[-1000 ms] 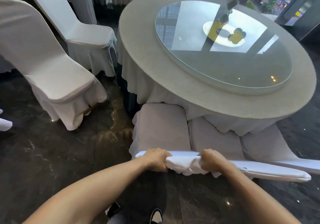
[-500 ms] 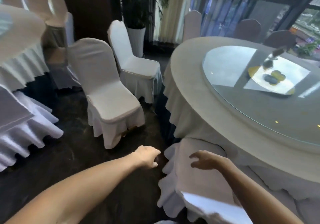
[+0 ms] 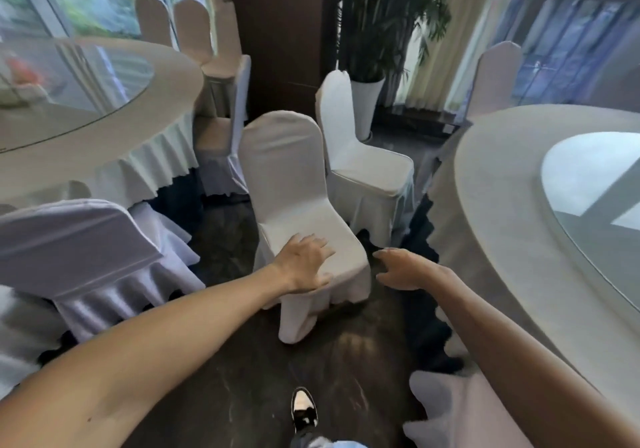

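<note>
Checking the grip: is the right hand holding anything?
No, the right hand reaches with straight fingers beside the chair, nothing in it.

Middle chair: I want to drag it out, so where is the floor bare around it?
Bare floor runs from the chair toward the shoe, between the left chair and the right table. Behind it is crowded: a second chair stands close, with the left table beside.

Nothing here can be read. The chair cover (image 3: 287, 170), tablecloths (image 3: 149, 167) and pot (image 3: 365, 101) are plain, with no writing, label, brand, number or sign. The shoe (image 3: 304, 409) is too blurred to tell.
</note>
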`<act>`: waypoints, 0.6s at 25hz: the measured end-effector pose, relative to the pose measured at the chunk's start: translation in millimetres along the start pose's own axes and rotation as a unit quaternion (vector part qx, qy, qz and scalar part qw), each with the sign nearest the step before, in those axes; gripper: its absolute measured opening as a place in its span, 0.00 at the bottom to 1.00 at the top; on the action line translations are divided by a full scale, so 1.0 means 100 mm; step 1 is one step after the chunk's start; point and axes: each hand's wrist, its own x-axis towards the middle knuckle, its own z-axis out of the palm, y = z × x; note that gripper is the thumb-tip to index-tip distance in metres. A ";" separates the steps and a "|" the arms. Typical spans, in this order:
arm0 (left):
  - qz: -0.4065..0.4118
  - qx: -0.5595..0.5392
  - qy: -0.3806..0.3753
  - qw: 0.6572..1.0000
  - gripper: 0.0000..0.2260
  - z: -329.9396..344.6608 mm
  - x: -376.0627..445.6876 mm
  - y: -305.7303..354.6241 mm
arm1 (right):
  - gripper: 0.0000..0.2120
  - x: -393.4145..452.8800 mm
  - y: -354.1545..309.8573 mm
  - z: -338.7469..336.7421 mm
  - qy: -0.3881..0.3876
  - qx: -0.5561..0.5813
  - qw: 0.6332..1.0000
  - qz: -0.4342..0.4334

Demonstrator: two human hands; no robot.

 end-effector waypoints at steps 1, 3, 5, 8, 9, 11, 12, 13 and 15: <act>0.009 -0.004 0.024 1.000 0.23 -0.06 0.12 -0.27 | 0.31 0.31 -0.08 -0.15 0.009 0.006 1.000 -0.002; 0.024 0.007 0.046 0.999 0.23 -0.17 0.36 -0.73 | 0.30 0.84 -0.21 -0.41 0.027 0.011 1.000 -0.004; 0.002 0.003 0.045 0.999 0.26 -0.28 0.64 -1.25 | 0.27 1.37 -0.39 -0.71 0.066 0.009 0.998 -0.007; -0.004 0.014 0.047 0.999 0.29 -0.37 0.98 -1.84 | 0.28 1.87 -0.64 -1.03 0.130 0.023 0.991 -0.003; 0.001 0.018 0.053 0.998 0.29 -0.38 1.14 -2.12 | 0.28 2.11 -0.75 -1.13 0.148 0.022 0.989 -0.003; 0.015 0.021 0.063 0.998 0.30 -0.38 1.46 -2.65 | 0.28 2.53 -0.97 -1.29 0.187 0.029 0.982 0.007; 0.026 0.019 0.066 0.997 0.31 -0.39 1.61 -2.89 | 0.29 2.73 -1.06 -1.35 0.205 0.039 0.978 0.015; 0.040 0.022 0.068 0.997 0.31 -0.39 1.76 -3.14 | 0.30 2.92 -1.17 -1.42 0.224 0.045 0.973 0.029; 0.065 0.028 0.086 0.994 0.34 -0.41 2.07 -3.64 | 0.34 3.30 -1.37 -1.54 0.264 0.068 0.960 0.064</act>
